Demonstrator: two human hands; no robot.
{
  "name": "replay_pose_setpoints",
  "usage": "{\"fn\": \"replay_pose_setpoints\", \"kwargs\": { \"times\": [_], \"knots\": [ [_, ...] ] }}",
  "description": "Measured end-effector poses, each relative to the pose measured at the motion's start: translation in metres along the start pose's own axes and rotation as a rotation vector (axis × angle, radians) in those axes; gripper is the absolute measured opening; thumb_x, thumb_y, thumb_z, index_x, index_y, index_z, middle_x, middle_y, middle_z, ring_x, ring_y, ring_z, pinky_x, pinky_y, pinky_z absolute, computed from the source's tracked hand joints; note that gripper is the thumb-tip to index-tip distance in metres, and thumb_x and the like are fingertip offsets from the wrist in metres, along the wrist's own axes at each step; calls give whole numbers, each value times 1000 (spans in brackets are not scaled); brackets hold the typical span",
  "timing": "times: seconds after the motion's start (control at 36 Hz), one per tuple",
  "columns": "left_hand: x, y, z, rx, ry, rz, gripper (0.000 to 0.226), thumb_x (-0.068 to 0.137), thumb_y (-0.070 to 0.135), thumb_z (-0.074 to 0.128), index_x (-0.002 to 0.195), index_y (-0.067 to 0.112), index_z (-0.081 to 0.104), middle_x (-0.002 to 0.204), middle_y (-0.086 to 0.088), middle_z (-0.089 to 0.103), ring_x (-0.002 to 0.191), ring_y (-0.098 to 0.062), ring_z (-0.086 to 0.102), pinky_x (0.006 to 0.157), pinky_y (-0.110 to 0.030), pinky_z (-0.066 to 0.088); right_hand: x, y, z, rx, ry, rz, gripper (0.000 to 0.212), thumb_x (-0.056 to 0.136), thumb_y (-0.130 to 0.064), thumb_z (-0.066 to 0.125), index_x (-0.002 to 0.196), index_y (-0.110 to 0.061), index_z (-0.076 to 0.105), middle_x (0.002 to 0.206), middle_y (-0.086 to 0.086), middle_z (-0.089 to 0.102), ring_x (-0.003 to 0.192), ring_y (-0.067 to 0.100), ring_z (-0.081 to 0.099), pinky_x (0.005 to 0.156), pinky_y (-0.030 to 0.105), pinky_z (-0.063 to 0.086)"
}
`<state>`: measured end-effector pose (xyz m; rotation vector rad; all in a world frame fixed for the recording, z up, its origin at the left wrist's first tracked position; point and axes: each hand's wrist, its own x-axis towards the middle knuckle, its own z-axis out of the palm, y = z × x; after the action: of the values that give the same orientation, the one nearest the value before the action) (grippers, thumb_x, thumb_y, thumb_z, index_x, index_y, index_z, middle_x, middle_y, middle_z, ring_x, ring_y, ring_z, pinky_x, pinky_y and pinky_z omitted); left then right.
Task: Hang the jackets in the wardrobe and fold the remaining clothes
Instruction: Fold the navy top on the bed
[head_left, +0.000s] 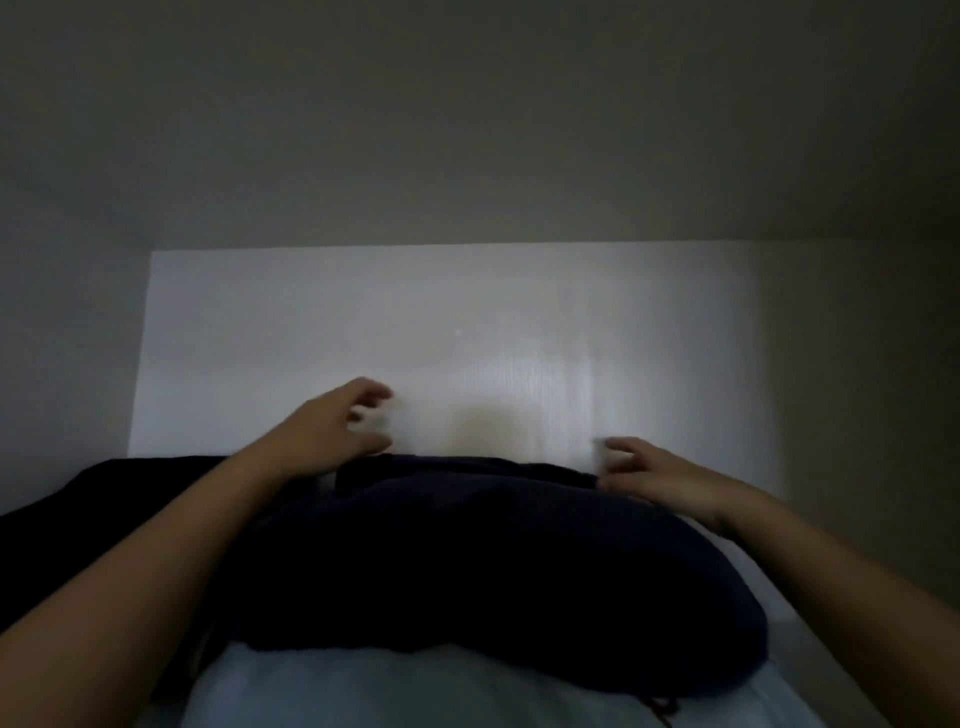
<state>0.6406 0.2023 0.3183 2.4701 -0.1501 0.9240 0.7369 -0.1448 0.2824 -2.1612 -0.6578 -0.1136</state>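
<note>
A dark garment (467, 561) lies bunched on the white surface (363, 691), before a white panel (415, 322). The left hand (332, 426) hovers above its far edge, fingers loosely curled, empty. The right hand (654, 475) touches its far right edge; I cannot tell whether it grips.

The garment (483, 561) in the middle of the bed is plain dark navy. The cloth (104, 493) at the bed's left edge looks black. The sheet (415, 691) is pale bluish white. The panel (415, 338) behind is white with faint vertical grain. The wall (467, 130) is dull grey.
</note>
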Motion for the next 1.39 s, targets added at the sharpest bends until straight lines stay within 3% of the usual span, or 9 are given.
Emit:
{"fn": "replay_pose_setpoints", "kwargs": {
  "times": [0.17, 0.25, 0.39, 0.53, 0.64, 0.78, 0.94, 1.17, 1.39],
  "knots": [
    [0, 14, 33, 260, -592, 81, 30, 100, 16, 46, 128, 16, 57, 133, 1, 56, 121, -11, 51, 107, -25, 35, 23, 6, 35, -291, 52, 21, 16, 95, -12, 52, 101, -9, 67, 104, 11, 66, 102, 26, 60, 88, 31, 47],
    [-3, 1, 40, 369, -570, -52, 37, 102, 20, 39, 139, 19, 44, 146, 2, 42, 133, -16, 40, 112, -26, 24, 26, 17, 38, -289, 49, 116, 32, 99, -9, 45, 128, 3, 54, 130, 20, 55, 122, 31, 52, 99, 29, 40],
    [-9, 12, 22, 420, -590, -35, 40, 102, 37, 35, 139, 25, 45, 146, 6, 43, 132, -11, 39, 115, -32, 24, 20, 5, 22, -271, 120, 81, 7, 89, -14, 63, 95, -14, 67, 106, 9, 68, 102, 24, 63, 87, 31, 49],
    [-15, 55, -4, 262, -288, 69, 46, 99, 48, 35, 139, 27, 44, 144, 10, 44, 129, -9, 40, 104, -19, 26, -5, -62, 8, -241, 38, -113, 49, 95, -39, 52, 140, -19, 45, 140, -3, 45, 131, 15, 40, 99, 23, 31],
    [-34, 66, 37, 301, -530, 219, 46, 104, 34, 29, 148, 22, 29, 156, 5, 25, 138, -4, 25, 106, -5, 11, -21, -81, 58, -417, -339, -245, 49, 104, -35, 27, 149, -16, 28, 156, -2, 25, 136, 3, 23, 105, 11, 13],
    [-38, 35, 61, 588, -813, 140, 55, 105, 21, 26, 150, 27, -6, 159, -1, -14, 146, -30, -11, 118, -42, -3, -22, -43, 52, -463, -383, 131, 74, 90, -70, 24, 150, -26, 27, 157, 0, 25, 142, 15, 25, 113, 28, 15],
    [-25, 10, 59, 638, -738, -205, 79, 84, 69, 21, 151, 36, -3, 161, -5, -8, 145, -38, -7, 117, -54, 4, -28, -25, 31, -316, -385, 240, 69, 95, -60, 31, 147, -14, 33, 150, 2, 39, 114, 3, 51, 79, -1, 35],
    [-29, 38, 39, 503, -297, -62, 65, 92, 68, 25, 146, 32, 30, 155, 0, 28, 142, -22, 26, 116, -46, 20, -30, -67, 37, -447, -105, -117, 66, 93, -61, 35, 150, -30, 23, 157, -10, 23, 142, 9, 25, 110, 23, 16],
    [-51, 27, 56, 666, -694, 70, 54, 105, 21, 23, 151, 26, -4, 160, 2, -14, 147, -31, -7, 119, -47, 4, -39, -49, 51, -517, -396, 7, 56, 99, -57, 18, 151, -35, 18, 158, -14, 17, 143, 5, 17, 104, 17, 8]
  ]
}}
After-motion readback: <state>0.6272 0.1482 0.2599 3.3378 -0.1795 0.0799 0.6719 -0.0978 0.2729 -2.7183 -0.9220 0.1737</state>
